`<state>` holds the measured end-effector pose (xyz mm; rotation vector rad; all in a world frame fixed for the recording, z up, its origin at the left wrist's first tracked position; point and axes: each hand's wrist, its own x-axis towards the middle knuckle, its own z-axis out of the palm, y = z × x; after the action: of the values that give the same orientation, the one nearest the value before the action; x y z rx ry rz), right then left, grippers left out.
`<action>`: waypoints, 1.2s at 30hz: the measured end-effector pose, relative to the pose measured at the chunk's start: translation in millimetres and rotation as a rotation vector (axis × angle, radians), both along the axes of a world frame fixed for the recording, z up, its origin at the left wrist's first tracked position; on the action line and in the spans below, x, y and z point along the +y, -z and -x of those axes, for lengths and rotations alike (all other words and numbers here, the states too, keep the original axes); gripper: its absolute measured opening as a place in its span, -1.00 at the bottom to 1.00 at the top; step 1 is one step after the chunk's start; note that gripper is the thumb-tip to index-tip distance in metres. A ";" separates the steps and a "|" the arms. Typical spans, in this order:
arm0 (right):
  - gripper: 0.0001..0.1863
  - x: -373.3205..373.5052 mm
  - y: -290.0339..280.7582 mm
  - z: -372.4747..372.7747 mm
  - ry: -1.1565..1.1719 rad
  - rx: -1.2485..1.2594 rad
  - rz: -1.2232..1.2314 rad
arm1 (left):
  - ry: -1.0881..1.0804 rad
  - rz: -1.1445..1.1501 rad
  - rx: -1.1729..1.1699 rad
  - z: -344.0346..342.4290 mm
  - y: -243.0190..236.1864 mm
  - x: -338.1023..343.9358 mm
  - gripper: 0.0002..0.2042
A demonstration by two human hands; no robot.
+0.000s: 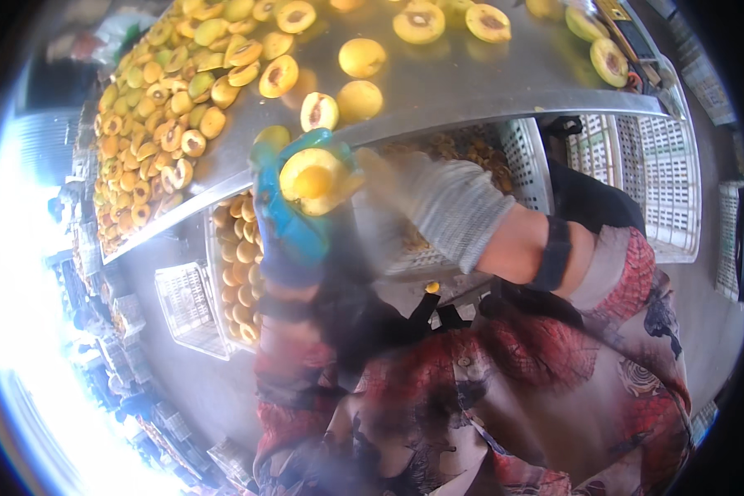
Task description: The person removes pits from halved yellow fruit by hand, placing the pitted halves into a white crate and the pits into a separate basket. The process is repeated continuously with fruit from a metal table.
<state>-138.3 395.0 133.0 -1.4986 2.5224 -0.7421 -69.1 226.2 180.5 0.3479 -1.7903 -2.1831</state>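
My left hand [293, 227], in a teal rubber glove, is wrapped round a yellow peach half [306, 180] with its cut face up and a round hollow in the middle. Close to the right side of that fruit is my right hand [380, 194], in a pale knitted glove with a grey cuff. Motion smears its fingers, so whether they grip anything does not show. Just beyond my left hand, a peach half [319, 112] with a brown centre lies at the edge of the metal table [471, 87].
A large heap of peach halves [165, 107] covers the table's left side. Below the edge stand a crate of peach halves [240, 273], an angled white crate [192, 302] and a white crate [527, 161] beside brown scraps [463, 149]. More white crates [657, 178] stand at right.
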 end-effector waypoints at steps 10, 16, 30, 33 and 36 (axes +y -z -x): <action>-0.64 7.6 1.5 -2.6 -0.127 -0.015 -0.097 | -0.106 0.297 -0.056 -29.0 -15.1 -23.7 -0.42; -0.43 6.5 4.9 -3.0 -0.136 0.064 -0.514 | -0.263 0.391 -0.041 -84.4 -4.2 -63.3 -0.50; -0.37 2.6 47.2 -7.0 -0.253 0.203 -0.622 | -0.767 0.661 -0.667 -164.0 91.5 -280.2 -0.48; -0.45 -12.7 38.9 -6.8 -0.292 0.170 -0.583 | -0.693 1.060 -0.741 -153.0 134.8 -323.7 -0.44; -0.45 -21.5 45.8 -5.2 -0.305 0.137 -0.602 | -0.630 1.040 -0.828 -152.9 175.4 -350.6 -0.44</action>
<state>-133.1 373.5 87.2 -1.6640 2.2183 0.1605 83.8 -124.4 5.1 1.3933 -2.4206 -0.5158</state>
